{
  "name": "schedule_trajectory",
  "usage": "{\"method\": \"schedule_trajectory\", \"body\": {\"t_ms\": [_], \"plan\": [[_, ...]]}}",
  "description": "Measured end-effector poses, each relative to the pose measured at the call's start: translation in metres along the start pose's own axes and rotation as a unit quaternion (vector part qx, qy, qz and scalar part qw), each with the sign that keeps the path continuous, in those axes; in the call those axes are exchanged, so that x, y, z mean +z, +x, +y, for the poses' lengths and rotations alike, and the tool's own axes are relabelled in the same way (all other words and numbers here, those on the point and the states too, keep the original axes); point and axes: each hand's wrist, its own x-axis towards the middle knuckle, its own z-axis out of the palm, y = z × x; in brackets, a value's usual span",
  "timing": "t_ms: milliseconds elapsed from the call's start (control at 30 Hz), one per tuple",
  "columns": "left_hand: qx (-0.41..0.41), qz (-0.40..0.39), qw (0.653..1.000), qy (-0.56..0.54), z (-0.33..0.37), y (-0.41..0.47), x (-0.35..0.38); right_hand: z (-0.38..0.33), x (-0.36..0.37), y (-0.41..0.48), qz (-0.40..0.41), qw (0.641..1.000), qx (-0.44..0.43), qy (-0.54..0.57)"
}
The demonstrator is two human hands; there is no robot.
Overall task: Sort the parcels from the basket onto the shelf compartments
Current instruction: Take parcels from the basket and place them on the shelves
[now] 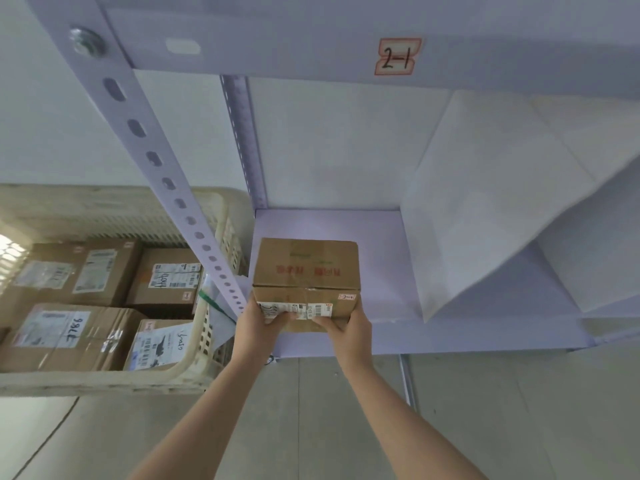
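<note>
Cardboard parcel (306,268), left grip (265,318), right grip (349,329) holding

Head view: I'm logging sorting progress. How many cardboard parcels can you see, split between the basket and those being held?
Parcels in the basket: 4 visible
Held parcel, gripped by left hand and right hand at the shelf: 1
Total: 5

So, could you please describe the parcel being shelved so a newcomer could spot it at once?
Find the pale shelf under the 2-1 tag. At that compartment's front, left of the white divider, is a brown cardboard parcel. Unlike the other parcels in the basket alongside, the left hand and right hand grip it.
</note>
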Motion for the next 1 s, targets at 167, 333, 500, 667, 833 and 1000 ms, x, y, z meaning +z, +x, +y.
{"method": "schedule_trajectory", "body": {"t_ms": [167,333,500,667,833,1000], "plan": [[0.002,0.034,0.999,0.004,0.000,0.010,0.007,-0.002,0.005,0.016,0.009,1.000,-0.013,-0.003],[0.007,0.057,0.998,-0.027,0.002,0.024,0.019,-0.008,0.011,0.035,0.017,1.000,-0.025,0.007],[0.018,0.077,0.995,-0.055,0.014,0.052,0.028,-0.015,0.018,0.064,0.038,0.998,-0.044,0.008],[0.021,0.100,0.989,-0.109,0.023,0.086,0.038,-0.026,0.025,0.098,0.038,0.997,-0.060,-0.008],[0.073,0.111,0.987,-0.093,0.034,0.120,0.039,-0.036,0.032,0.137,0.035,0.998,-0.055,-0.015],[0.090,0.120,0.984,-0.091,0.036,0.144,0.040,-0.038,0.040,0.161,0.042,0.997,-0.063,-0.008]]}}
